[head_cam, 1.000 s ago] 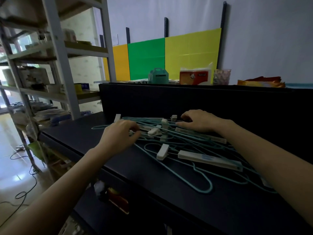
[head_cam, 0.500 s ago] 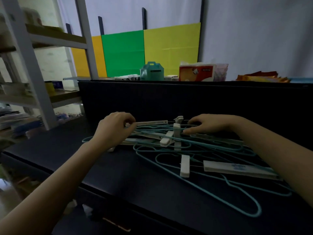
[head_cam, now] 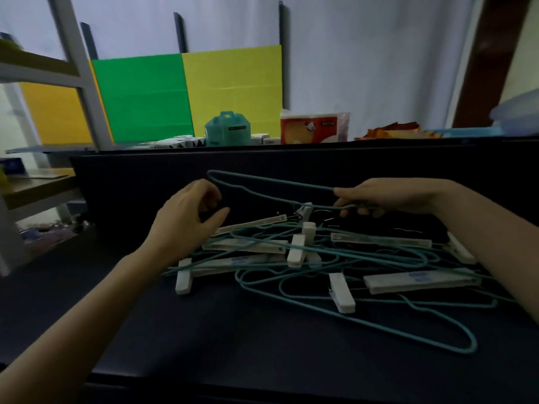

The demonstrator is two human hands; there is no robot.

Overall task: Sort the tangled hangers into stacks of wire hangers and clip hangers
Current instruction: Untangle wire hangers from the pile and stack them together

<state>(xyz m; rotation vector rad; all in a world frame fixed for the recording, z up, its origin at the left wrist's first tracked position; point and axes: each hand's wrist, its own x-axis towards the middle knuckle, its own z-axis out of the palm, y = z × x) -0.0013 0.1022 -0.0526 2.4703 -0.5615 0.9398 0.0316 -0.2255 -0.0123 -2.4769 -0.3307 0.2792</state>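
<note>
A tangled pile of teal wire hangers (head_cam: 361, 255) and white clip hangers (head_cam: 420, 281) lies on the dark table (head_cam: 204, 330). One teal wire hanger (head_cam: 271, 183) is raised above the pile, roughly level. My right hand (head_cam: 379, 196) pinches its right end. My left hand (head_cam: 186, 220) hovers at its left end with fingers curled and thumb apart. The wire's loop runs right past the fingertips, and I cannot tell whether they grip it. A white clip (head_cam: 304, 209) hangs just below the raised wire.
A dark upright panel (head_cam: 140, 176) closes off the back of the table. Behind it stand a teal box (head_cam: 227, 128), a tissue pack (head_cam: 312, 129) and coloured boards. A metal shelf rack (head_cam: 73, 53) stands at the left.
My right hand has taken a teal wire hanger and lifted it off the pile. My left hand has risen from the clip hanger bar to the wire's left end. The view has moved closer.
</note>
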